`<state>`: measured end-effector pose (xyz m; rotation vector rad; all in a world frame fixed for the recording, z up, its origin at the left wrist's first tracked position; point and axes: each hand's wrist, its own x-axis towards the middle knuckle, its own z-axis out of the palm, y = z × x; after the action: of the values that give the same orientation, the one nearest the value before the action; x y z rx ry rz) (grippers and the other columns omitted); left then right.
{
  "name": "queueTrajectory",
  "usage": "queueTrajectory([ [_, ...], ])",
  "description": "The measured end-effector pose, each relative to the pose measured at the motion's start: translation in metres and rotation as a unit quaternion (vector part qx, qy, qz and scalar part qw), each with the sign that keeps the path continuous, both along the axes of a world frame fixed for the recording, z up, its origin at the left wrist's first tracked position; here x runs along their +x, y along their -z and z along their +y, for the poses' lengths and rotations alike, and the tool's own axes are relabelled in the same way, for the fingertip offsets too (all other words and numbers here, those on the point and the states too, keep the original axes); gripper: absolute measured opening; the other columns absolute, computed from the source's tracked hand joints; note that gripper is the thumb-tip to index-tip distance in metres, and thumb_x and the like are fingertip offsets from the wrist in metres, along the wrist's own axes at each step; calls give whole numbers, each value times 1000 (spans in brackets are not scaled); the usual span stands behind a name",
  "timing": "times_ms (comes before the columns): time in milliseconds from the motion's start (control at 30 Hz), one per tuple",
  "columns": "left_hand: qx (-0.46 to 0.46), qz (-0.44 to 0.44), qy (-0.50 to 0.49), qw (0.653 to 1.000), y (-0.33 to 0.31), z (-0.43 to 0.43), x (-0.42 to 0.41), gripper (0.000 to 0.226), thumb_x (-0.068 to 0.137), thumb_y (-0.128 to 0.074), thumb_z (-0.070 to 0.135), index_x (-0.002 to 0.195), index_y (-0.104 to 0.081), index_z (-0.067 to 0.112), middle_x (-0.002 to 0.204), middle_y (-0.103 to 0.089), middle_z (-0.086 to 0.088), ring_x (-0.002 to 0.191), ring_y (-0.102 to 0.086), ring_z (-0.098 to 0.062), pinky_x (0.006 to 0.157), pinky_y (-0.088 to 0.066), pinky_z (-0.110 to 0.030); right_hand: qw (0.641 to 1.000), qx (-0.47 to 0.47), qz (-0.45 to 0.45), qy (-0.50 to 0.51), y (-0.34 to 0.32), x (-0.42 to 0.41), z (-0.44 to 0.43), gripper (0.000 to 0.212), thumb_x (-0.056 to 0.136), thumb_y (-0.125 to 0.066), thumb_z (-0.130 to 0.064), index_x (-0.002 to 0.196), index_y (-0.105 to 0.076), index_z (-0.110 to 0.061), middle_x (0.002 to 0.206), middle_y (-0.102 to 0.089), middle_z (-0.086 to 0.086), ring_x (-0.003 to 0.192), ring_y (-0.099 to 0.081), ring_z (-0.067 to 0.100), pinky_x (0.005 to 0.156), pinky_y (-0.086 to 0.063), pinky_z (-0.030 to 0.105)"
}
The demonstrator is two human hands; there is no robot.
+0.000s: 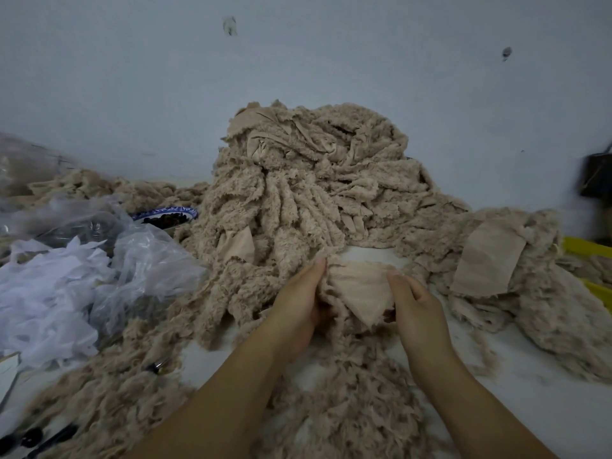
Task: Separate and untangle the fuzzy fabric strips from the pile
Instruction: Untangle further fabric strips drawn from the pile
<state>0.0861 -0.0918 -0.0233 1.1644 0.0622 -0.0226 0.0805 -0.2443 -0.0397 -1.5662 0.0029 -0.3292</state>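
A tall pile of beige fuzzy fabric strips [308, 180] rises against the wall at the centre of the white table [536, 385]. In front of it, one strip [359, 288] is stretched between both hands, its smooth peach backing facing up. My left hand [298, 303] pinches the strip's left edge with the fingers curled around it. My right hand [419, 309] grips its right edge, thumb on top. More loose strips [344, 402] lie under and between my forearms.
Crumpled clear plastic bags with white scraps [69, 270] sit at the left. A blue-rimmed bowl of dark pieces [165, 217] stands behind them. A second heap of strips [516, 276] lies at the right, beside a yellow bin edge [586, 246]. Black scissors [39, 438] rest at the bottom left.
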Motion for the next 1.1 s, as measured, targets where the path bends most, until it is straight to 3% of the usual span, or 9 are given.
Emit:
queueTrajectory([
  [100,11,-14,36,999,-1,0,-2,37,101,-48,42,110,-68,12,77,-70,-4,61,-64,-15,48,-54,-25,999,-3,2,-41,-3,-2,-2,38,94,-51,-56,85,-70,-25,85,-71,-5,74,-67,5,75,-53,31],
  [300,-72,-71,69,993,-2,4,-1,46,103,-40,39,126,-63,7,120,-71,-13,106,-70,-25,77,-61,-31,965,-127,-49,-224,2,-13,9,13,82,-59,-60,92,-66,-57,82,-66,-38,83,-59,-21,71,-41,-2],
  [400,-137,-73,61,986,-3,7,2,40,96,-50,38,109,-69,5,91,-72,-7,76,-72,-18,66,-60,-28,955,-200,0,-219,6,-5,3,45,84,-62,-62,118,-64,-32,104,-68,-21,96,-61,-8,75,-44,4],
  [500,-188,-78,51,978,-6,12,5,36,95,-52,38,92,-75,9,77,-71,-3,60,-66,-10,55,-56,-23,931,-347,10,-114,11,3,-7,11,96,-59,-35,100,-53,-27,86,-54,-15,74,-50,1,56,-35,6],
  [633,-32,-105,14,994,1,6,7,27,97,-53,38,109,-65,17,74,-69,4,61,-64,-7,57,-54,-22,980,-197,17,-22,5,9,-13,22,96,-53,-24,76,-46,-16,68,-46,2,56,-37,12,46,-27,18],
  [733,224,-133,21,965,4,-2,0,24,82,-68,59,105,-65,56,96,-72,26,86,-68,7,71,-54,-14,998,-54,0,-39,-4,6,-11,24,98,-52,-22,76,-59,-28,68,-56,-3,59,-48,12,56,-39,25],
  [833,364,-116,41,923,3,-14,-6,49,69,-65,59,114,-67,38,106,-73,12,100,-68,-8,87,-58,-35,994,-67,-55,-69,-8,-2,-4,28,99,-52,-19,80,-64,-35,73,-63,-3,59,-53,4,54,-44,20],
  [967,358,-96,-4,929,-6,-20,-1,25,91,-63,31,93,-66,6,81,-69,-16,70,-68,-23,68,-56,-42,995,-70,-63,-41,-19,-4,-1,21,100,-53,-24,86,-61,-38,78,-64,-14,65,-56,1,56,-43,15],
  [1100,296,-27,-82,951,-18,-30,27,21,93,-61,22,73,-63,18,50,-62,4,46,-59,-6,43,-45,-18,995,8,-80,61,-34,-1,-10,13,99,-50,-26,92,-55,-36,98,-58,-5,80,-59,11,61,-46,19],
])
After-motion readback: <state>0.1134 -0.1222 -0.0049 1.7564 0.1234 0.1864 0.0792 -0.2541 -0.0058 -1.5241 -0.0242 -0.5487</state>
